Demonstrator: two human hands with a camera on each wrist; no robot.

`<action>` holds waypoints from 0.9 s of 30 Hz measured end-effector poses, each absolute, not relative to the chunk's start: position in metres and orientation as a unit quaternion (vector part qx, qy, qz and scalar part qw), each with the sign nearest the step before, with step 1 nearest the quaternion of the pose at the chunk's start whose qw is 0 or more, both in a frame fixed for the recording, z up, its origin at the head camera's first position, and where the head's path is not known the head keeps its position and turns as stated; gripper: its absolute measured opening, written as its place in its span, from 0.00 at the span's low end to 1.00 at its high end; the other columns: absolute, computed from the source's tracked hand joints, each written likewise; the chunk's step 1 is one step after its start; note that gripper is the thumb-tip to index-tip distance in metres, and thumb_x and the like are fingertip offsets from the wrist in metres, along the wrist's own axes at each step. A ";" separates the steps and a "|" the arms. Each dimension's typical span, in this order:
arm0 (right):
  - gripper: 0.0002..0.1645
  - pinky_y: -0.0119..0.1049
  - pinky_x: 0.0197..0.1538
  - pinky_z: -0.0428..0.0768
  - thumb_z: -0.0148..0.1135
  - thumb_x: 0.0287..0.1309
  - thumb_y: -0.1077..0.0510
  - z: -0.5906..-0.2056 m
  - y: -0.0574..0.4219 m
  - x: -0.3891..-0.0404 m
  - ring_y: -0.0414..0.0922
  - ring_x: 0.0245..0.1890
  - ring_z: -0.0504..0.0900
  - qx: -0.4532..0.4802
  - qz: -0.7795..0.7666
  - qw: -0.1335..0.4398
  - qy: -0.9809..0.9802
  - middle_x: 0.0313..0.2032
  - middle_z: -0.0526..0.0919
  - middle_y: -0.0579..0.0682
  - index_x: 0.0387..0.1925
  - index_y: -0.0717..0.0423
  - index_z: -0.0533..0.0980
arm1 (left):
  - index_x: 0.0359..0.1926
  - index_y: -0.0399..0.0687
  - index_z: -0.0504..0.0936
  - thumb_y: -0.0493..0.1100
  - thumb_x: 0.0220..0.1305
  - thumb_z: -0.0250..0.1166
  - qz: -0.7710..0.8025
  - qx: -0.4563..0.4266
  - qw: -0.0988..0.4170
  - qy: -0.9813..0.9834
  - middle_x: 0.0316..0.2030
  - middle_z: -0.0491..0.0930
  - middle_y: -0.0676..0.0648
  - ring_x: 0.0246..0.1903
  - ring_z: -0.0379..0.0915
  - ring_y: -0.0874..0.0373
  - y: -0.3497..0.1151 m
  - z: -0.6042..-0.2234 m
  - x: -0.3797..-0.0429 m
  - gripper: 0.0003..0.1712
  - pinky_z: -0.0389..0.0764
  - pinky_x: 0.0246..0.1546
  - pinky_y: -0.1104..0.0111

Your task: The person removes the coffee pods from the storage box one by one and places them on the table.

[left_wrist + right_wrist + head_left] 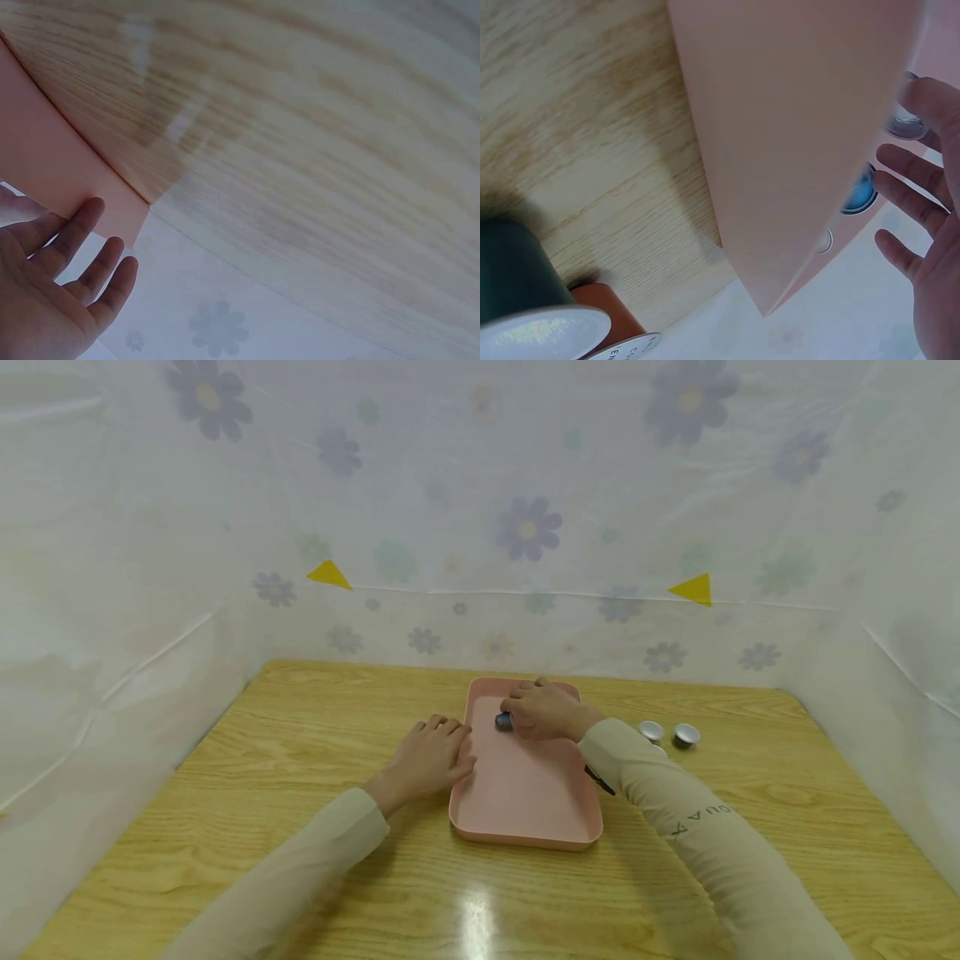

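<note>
On the wooden table lies a pink tray [525, 810]. My right hand [546, 712] is over the tray's far part, pinching a dark coffee capsule [503, 722] on its side. The right wrist view shows the capsule's silvery lid [908, 126] at the fingertips, partly covered by them. Beyond the tray wall, a blue capsule [861, 192] and the edge of another capsule [825, 241] show inside the tray, half hidden. At the left rim rests my left hand [431, 758], its fingers loosely extended; in the left wrist view a finger touches the tray's outer wall [45, 150].
Right of the tray, capsules stand lid up on the table: one dark [686, 737], one beside it [651, 731], and one partly behind the right sleeve. Close by, the right wrist view shows a dark green capsule [521, 274] and an orange one [609, 311]. Flowered sheeting [480, 527] encloses the table.
</note>
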State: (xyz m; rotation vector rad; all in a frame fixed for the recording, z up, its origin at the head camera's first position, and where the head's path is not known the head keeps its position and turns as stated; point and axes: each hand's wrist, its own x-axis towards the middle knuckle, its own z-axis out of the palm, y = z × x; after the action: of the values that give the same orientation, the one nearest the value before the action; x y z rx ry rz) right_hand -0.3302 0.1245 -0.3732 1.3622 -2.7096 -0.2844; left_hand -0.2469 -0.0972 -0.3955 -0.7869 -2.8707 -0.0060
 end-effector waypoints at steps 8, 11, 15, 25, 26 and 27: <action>0.15 0.48 0.53 0.72 0.59 0.56 0.52 -0.375 0.123 -0.329 0.47 0.47 0.76 0.452 -0.086 0.060 -0.886 0.44 0.79 0.49 0.46 0.50 0.75 | 0.58 0.47 0.71 0.60 0.63 0.50 0.001 -0.264 0.088 -0.960 0.54 0.74 0.47 0.55 0.66 0.49 -0.098 -0.397 -0.247 0.30 0.69 0.54 0.55; 0.13 0.47 0.52 0.72 0.58 0.57 0.52 -0.375 0.123 -0.328 0.47 0.45 0.76 0.451 -0.088 0.061 -0.886 0.42 0.79 0.48 0.44 0.51 0.76 | 0.58 0.46 0.71 0.60 0.63 0.50 0.000 -0.266 0.089 -0.960 0.54 0.74 0.46 0.55 0.66 0.49 -0.098 -0.398 -0.248 0.30 0.69 0.54 0.54; 0.14 0.46 0.52 0.72 0.59 0.57 0.50 -0.375 0.124 -0.327 0.46 0.44 0.75 0.451 -0.093 0.064 -0.886 0.41 0.79 0.48 0.43 0.51 0.75 | 0.58 0.46 0.72 0.60 0.63 0.50 -0.003 -0.270 0.091 -0.959 0.53 0.74 0.46 0.55 0.66 0.49 -0.099 -0.398 -0.248 0.30 0.70 0.54 0.54; 0.12 0.45 0.51 0.73 0.59 0.56 0.52 -0.374 0.124 -0.326 0.47 0.41 0.76 0.457 -0.087 0.070 -0.882 0.39 0.79 0.49 0.41 0.53 0.75 | 0.58 0.46 0.71 0.59 0.63 0.51 -0.007 -0.268 0.083 -0.960 0.54 0.74 0.46 0.55 0.66 0.48 -0.098 -0.397 -0.247 0.30 0.69 0.54 0.54; 0.12 0.45 0.50 0.73 0.59 0.56 0.53 -0.375 0.124 -0.326 0.47 0.41 0.76 0.458 -0.085 0.071 -0.882 0.39 0.79 0.49 0.41 0.53 0.75 | 0.58 0.46 0.71 0.59 0.63 0.51 -0.007 -0.267 0.083 -0.960 0.54 0.74 0.46 0.55 0.66 0.48 -0.098 -0.397 -0.247 0.30 0.69 0.54 0.54; 0.12 0.45 0.50 0.73 0.59 0.56 0.53 -0.375 0.124 -0.326 0.46 0.40 0.76 0.460 -0.083 0.073 -0.881 0.38 0.79 0.49 0.41 0.53 0.75 | 0.58 0.46 0.71 0.59 0.63 0.52 -0.008 -0.267 0.084 -0.960 0.54 0.74 0.46 0.55 0.66 0.48 -0.098 -0.397 -0.247 0.30 0.69 0.54 0.54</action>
State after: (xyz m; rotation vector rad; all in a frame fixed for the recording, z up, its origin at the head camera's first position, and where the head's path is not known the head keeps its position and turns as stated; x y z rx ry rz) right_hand -0.3258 0.1244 -0.3750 1.3816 -2.6462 -0.2490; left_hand -0.2472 -0.0981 -0.3971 -0.7975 -2.8648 -0.0227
